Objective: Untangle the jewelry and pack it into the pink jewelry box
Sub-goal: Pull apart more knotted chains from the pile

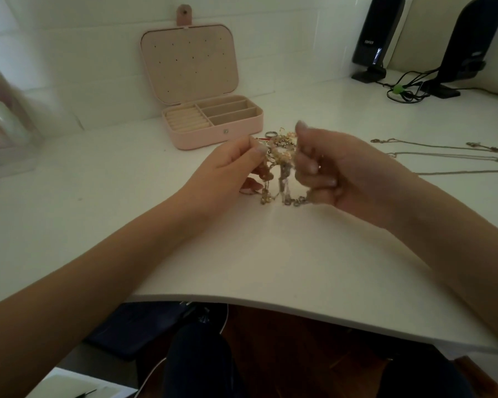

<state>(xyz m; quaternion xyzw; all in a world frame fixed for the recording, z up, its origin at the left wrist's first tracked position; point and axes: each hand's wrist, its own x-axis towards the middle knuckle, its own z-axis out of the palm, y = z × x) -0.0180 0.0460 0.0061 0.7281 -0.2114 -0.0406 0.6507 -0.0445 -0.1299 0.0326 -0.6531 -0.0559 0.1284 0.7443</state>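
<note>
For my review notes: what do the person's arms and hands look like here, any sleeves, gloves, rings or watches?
Both forearms are bare to the frame edge, with no sleeves in view. The left hand and right hand wear no gloves, and no watch or bracelet shows on either wrist. The fingernails look longish with a pale finish. Whether any finger carries a ring cannot be told, since the picture is blurred there.

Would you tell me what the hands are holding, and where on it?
Both grip the tangled jewelry: the left hand pinches its left side, the right hand its right side.

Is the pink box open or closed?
Open. The pink jewelry box has its lid standing up against the wall, so its compartments show.
</note>
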